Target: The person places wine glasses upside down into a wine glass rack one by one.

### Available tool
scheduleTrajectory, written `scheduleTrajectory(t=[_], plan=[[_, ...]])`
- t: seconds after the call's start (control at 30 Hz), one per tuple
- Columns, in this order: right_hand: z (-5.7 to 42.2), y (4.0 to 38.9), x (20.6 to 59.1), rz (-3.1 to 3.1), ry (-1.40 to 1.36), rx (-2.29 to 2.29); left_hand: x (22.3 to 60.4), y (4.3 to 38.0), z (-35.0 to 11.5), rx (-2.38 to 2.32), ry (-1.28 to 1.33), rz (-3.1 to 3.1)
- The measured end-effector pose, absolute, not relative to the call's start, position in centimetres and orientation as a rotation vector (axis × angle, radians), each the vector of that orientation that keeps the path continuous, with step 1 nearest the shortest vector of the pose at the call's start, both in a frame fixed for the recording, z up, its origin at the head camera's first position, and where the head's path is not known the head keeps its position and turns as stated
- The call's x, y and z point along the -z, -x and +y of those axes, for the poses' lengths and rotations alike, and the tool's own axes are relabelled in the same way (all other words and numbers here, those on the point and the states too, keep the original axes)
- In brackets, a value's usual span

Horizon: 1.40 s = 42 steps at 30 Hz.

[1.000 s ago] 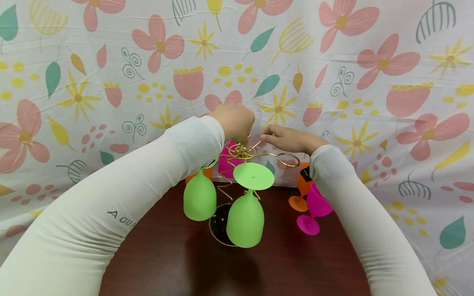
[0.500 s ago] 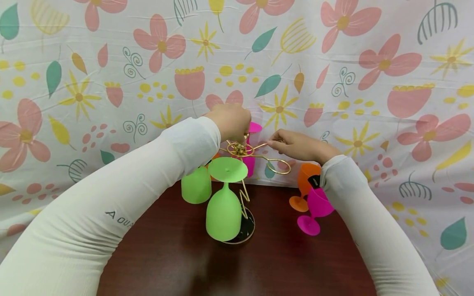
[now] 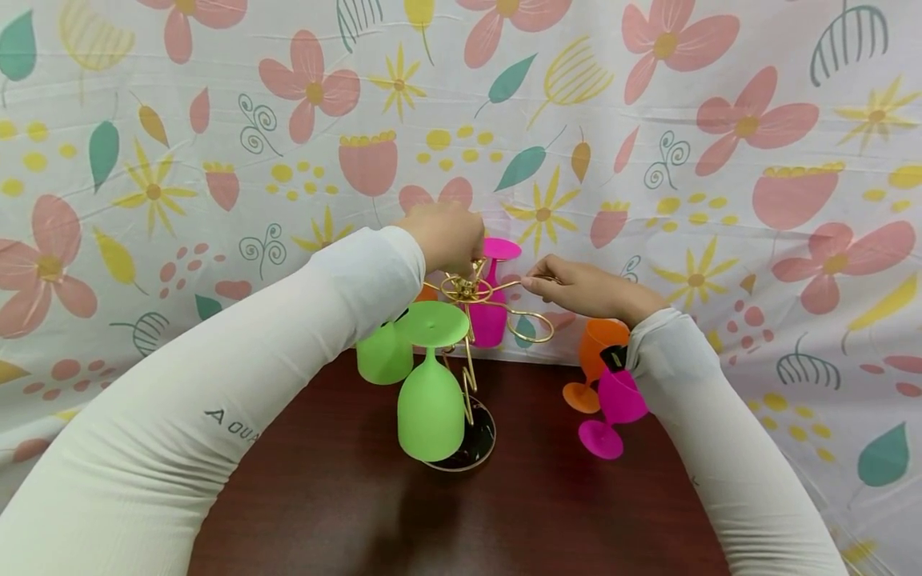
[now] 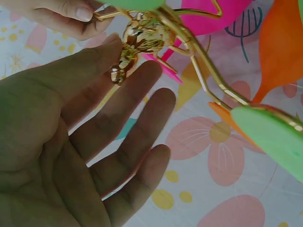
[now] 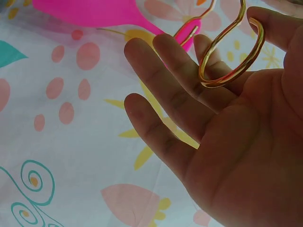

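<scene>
A gold wire wine-glass rack (image 3: 468,290) on a round black base (image 3: 481,438) stands mid-table. My left hand (image 3: 448,238) pinches the gold knob (image 4: 118,74) at its top between thumb and forefinger, other fingers spread. My right hand (image 3: 587,288) holds one of the rack's open wire loops (image 5: 222,84) between thumb and forefinger. Upside down from other loops hang a green goblet (image 3: 430,416) in front, a second green goblet (image 3: 383,358) partly behind the left sleeve, a pink goblet (image 3: 488,324) behind, and an orange goblet (image 4: 281,47), mostly hidden in the head view.
On the dark wooden table (image 3: 324,480) at right, an orange goblet (image 3: 601,340) and a magenta goblet (image 3: 621,398) stand upright, close together beneath the right forearm. A flower-print cloth (image 3: 288,184) hangs behind the table's back edge.
The rack has turned: the front green goblet has swung left and the pink goblet has come out right of my left hand. The base has shifted right; my right hand moved slightly right.
</scene>
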State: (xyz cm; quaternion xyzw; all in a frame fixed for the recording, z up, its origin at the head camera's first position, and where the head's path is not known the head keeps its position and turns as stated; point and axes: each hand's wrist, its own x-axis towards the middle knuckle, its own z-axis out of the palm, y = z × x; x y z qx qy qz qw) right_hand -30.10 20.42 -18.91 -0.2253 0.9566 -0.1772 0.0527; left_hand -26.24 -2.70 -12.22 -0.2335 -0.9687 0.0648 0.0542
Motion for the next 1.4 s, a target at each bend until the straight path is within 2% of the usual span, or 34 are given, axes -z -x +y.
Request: scheduleTrajectory(t=[0.43,0.9,1.4], plan=[[20.1,30.5,19.6,2.887,0.748,0.722,11.0,25.7,-1.8,-0.253,0.591,-2.995],[19.8,30.4,20.1,2.879,0.762,0.702,11.4,25.8,-1.4,-0.316,0.611,-2.977],[19.9,28.4,20.5,2.953,0.907,0.641,11.5,25.7,-1.7,-0.257,0.639,-2.972]])
